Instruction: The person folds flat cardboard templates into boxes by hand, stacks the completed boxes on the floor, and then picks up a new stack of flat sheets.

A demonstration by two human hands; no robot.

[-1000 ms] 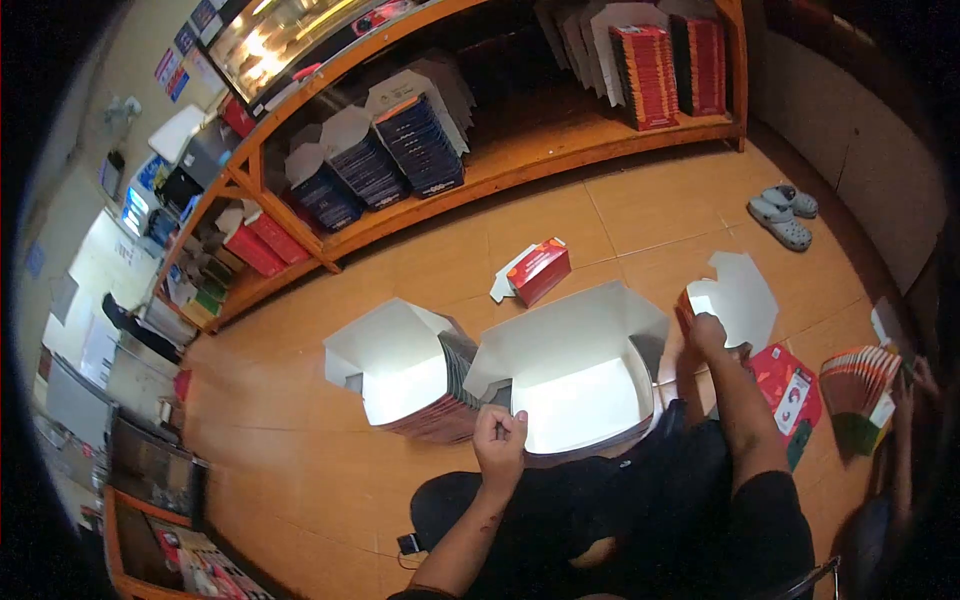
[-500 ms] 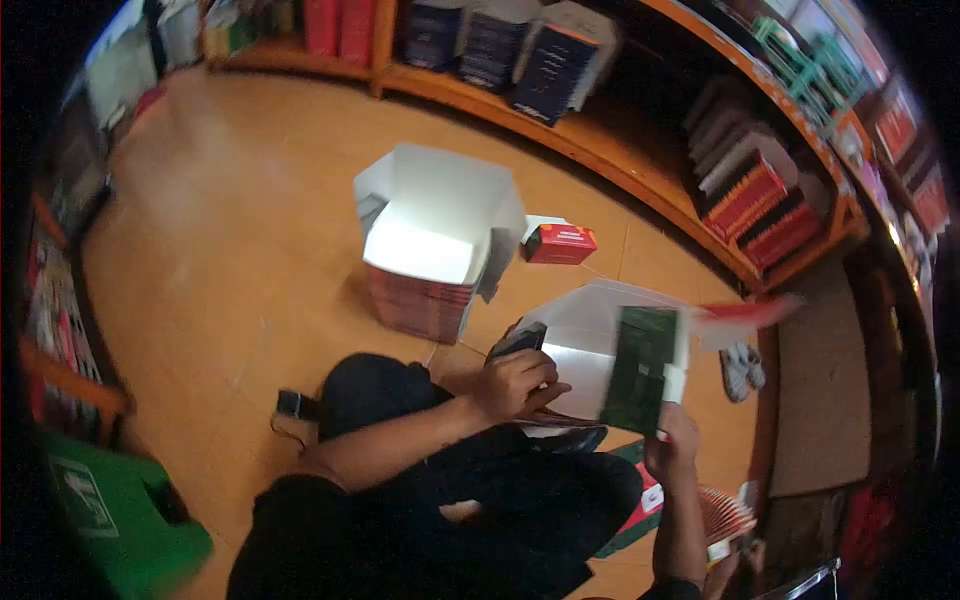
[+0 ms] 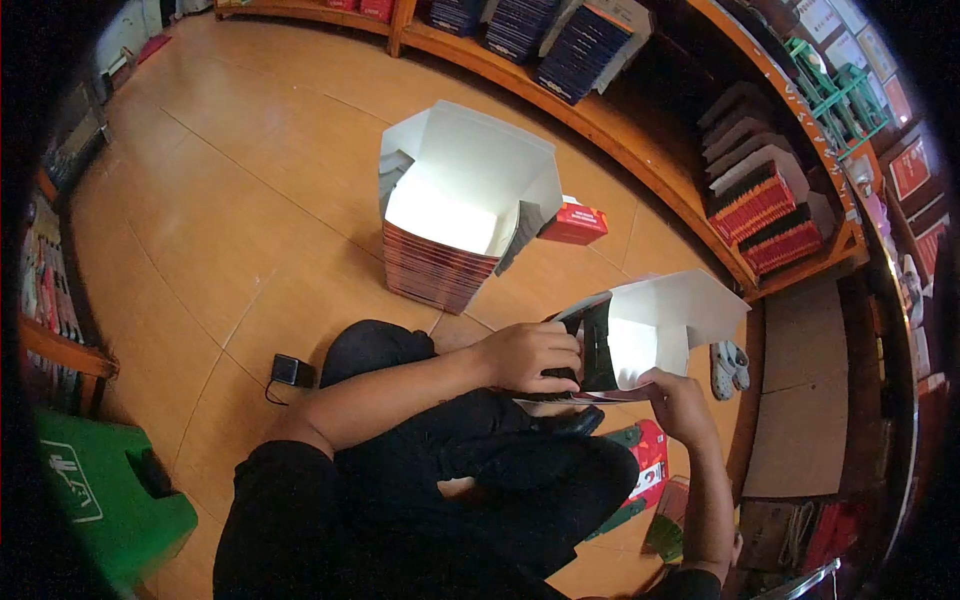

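Over my crossed legs, an open cardboard box [image 3: 634,345] with a white inside and dark outer flaps tilts in front of me. My left hand [image 3: 535,357] has its fingers curled around the box's dark left flap; part of the grip is hidden. On the box's near right edge, my right hand [image 3: 680,405] pinches the board between thumb and fingers. Beyond my left knee stands a tall stack of nested open boxes [image 3: 440,270], red-brown outside and white inside. Behind that stack lies a small red box [image 3: 575,222].
A red and green flat card [image 3: 648,465] lies by my right knee. A black adapter [image 3: 291,371] with a cord sits left of my leg. The green container [image 3: 110,500] is at lower left. Wooden shelves [image 3: 600,130] hold stacked boxes. Grey clogs [image 3: 729,371] rest at right.
My right hand has lowered the dark green panel it held upright and now grips the box's near edge. My left hand has moved slightly right and down. The view has shifted.
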